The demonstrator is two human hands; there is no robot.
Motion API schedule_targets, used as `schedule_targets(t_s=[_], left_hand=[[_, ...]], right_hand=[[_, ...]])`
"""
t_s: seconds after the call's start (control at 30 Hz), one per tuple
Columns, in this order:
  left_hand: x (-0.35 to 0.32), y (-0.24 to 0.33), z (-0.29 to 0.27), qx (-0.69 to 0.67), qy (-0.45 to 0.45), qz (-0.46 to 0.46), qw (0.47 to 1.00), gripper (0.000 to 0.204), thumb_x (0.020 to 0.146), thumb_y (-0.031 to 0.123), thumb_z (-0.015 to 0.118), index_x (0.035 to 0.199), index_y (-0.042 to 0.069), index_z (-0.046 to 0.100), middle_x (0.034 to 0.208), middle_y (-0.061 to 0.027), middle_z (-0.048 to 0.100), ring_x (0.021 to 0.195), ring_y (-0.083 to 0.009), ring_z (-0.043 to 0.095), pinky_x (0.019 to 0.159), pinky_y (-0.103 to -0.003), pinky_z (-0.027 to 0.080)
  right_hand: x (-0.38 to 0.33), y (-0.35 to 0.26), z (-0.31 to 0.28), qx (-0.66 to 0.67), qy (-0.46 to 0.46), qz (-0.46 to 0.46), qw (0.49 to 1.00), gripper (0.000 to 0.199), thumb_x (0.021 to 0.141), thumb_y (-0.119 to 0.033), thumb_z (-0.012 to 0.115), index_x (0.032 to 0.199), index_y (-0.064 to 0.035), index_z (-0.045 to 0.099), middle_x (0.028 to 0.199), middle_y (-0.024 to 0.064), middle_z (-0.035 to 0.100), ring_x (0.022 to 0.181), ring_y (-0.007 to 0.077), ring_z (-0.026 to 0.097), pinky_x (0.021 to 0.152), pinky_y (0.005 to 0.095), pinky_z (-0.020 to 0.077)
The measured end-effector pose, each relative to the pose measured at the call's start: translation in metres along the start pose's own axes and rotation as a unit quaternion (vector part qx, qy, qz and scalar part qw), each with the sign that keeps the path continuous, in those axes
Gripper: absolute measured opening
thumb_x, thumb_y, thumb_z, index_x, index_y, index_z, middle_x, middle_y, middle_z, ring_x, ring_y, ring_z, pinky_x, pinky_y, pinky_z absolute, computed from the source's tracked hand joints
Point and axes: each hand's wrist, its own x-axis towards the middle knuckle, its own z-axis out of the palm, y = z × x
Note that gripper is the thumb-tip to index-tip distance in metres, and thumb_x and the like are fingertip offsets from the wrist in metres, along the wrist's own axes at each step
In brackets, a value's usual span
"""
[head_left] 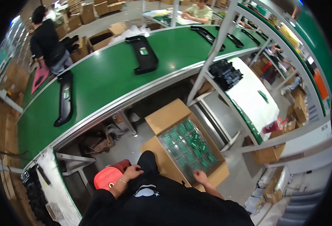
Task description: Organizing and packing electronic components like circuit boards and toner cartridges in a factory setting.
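The curled right hand (200, 176) meets the near edge of an open brown cardboard box (168, 116); the curled left hand (134, 172) (cannot tell what either holds) has smooth grey floor (129, 144) ahead.

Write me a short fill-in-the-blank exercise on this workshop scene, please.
1. The person's ____ hand is nearer the open cardboard box.
2. The circuit boards inside that box are coloured ____.
3. The long parts spaced along the green conveyor belt are mainly ____.

Missing words: right; green; black.
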Motion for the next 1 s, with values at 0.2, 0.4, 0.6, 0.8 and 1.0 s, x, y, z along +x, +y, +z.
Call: schedule_targets(t_s=[0.2,0.4,0.6,0.8,1.0], left_hand=[[-0.033,-0.047,0.018,-0.059,0.004,-0.018,0.998,0.054,0.069,0.042,0.067,0.110,0.007,0.058,0.101,-0.0185,0.061,0.099,-0.0320,0.057,0.086,-0.038,0.045],[-0.072,-0.084,0.031,-0.026,0.054,-0.082,0.995,0.051,0.070,0.042,0.065,0.106,0.006,0.060,0.098,-0.0180,0.062,0.094,-0.0331,0.059,0.084,-0.038,0.046],[-0.085,-0.087,0.032,-0.078,0.187,-0.043,0.978,0.035,0.072,0.035,0.059,0.084,0.003,0.060,0.082,-0.0219,0.061,0.082,-0.0376,0.059,0.071,-0.045,0.048],[-0.189,-0.126,0.074,-0.170,0.155,-0.306,0.924,0.044,0.070,0.035,0.064,0.105,0.008,0.060,0.102,-0.0166,0.061,0.099,-0.0316,0.057,0.088,-0.038,0.043],[-0.224,-0.154,0.038,-0.229,0.141,-0.322,0.908,0.053,0.074,0.041,0.063,0.112,0.005,0.055,0.107,-0.0154,0.060,0.102,-0.0295,0.056,0.089,-0.036,0.043]], right_hand=[[-0.076,0.056,-0.004,-0.203,-0.245,0.194,0.928,0.033,0.069,-0.029,0.058,0.095,-0.0108,0.066,0.093,0.0165,0.064,0.089,0.0310,0.060,0.078,0.0388,0.0474],[0.017,0.063,0.029,-0.252,-0.264,0.080,0.928,0.035,0.070,-0.030,0.058,0.097,-0.0100,0.066,0.099,0.0144,0.063,0.096,0.0307,0.059,0.083,0.0368,0.0467],[0.183,0.060,0.048,-0.049,-0.252,-0.148,0.955,0.010,0.077,-0.002,0.048,0.084,-0.0013,0.055,0.074,0.0073,0.060,0.063,0.0147,0.058,0.055,0.0281,0.0477],[0.247,-0.063,0.109,0.009,-0.266,-0.067,0.962,0.013,0.076,-0.001,0.051,0.085,0.0000,0.059,0.070,0.0084,0.061,0.063,0.0130,0.058,0.059,0.0280,0.0484],[0.250,-0.094,0.143,-0.152,-0.283,-0.159,0.934,0.017,0.076,-0.009,0.056,0.089,-0.0009,0.062,0.072,0.0112,0.065,0.065,0.0166,0.062,0.059,0.0290,0.0494]])
